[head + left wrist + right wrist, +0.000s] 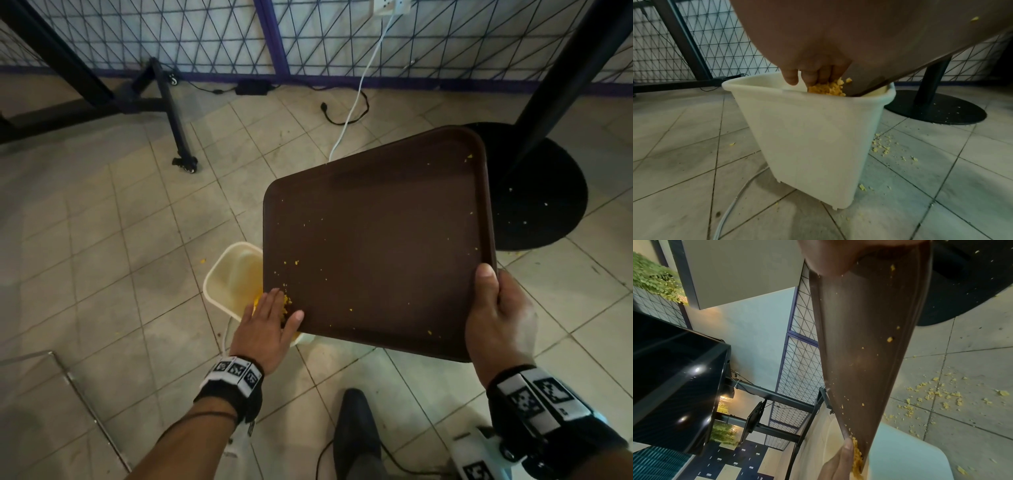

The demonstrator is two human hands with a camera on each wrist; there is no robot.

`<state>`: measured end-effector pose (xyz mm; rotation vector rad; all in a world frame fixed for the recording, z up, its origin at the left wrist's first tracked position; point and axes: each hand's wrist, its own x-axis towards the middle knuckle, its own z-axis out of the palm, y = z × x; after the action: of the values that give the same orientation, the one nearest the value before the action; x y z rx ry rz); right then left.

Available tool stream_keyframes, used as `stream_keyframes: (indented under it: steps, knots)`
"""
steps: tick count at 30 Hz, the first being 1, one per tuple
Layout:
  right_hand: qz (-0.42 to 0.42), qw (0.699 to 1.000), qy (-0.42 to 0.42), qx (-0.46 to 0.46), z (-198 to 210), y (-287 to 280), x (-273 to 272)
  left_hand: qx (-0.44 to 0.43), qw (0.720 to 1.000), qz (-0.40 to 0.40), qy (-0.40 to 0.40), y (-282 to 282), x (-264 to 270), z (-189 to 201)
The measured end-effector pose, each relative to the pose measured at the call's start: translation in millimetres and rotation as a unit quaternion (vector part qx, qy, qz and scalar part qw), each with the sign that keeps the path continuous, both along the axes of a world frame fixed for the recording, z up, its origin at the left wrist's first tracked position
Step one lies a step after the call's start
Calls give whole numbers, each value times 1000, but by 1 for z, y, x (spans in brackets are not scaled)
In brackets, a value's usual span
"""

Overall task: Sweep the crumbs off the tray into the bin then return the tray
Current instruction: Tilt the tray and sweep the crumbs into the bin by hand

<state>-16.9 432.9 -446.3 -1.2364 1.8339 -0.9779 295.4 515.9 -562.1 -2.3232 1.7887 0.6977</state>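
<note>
A brown tray (376, 246) hangs tilted over a cream bin (227, 281), its lower left corner dipping into the bin's mouth. My right hand (498, 318) grips the tray's near right corner, thumb on top of the rim. My left hand (270, 318) lies flat on the tray's lower left corner with straight fingers against a heap of yellow crumbs (286, 305). In the left wrist view the crumbs (827, 88) spill from under my fingers (791, 78) over the bin (807, 138) rim. In the right wrist view the tray (865, 344) slants down to the crumbs (857, 456); small specks stay scattered on it.
The tiled floor (120, 240) holds spilled crumbs (881, 146) right of the bin. A black round table base (544, 192) with its pole stands at the right. A white cable (352, 102) and black cords run to the mesh fence (171, 34). My dark shoe (356, 435) is below.
</note>
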Motion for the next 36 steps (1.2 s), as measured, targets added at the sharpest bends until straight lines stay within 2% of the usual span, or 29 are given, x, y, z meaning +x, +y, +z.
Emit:
stream_keyframes:
  steps: [3,8,12,19,24,28,31,36]
  knots:
    - [2,1000,6,-3,0,0,0,-43,999,11,9,-3,0,13]
    - [0,1000,7,-3,1,0,1,-107,992,50,41,-57,-14,33]
    - [2,1000,0,1,2,-1,2,-85,994,29,58,-68,-29,23]
    - [2,1000,-1,2,0,0,1,17,999,-11,-28,5,-22,-1]
    - [-3,1000,-1,5,1,0,1,-47,998,24,-27,-37,-5,11]
    - [-3,1000,-10,10,4,0,1,-37,999,32,-8,-68,-1,12]
    - [-2,1000,-7,9,3,0,1,-7,1000,27,2,-44,-7,6]
    - [-2,1000,-11,14,2,-1,0,19,999,-13,-24,13,-10,1]
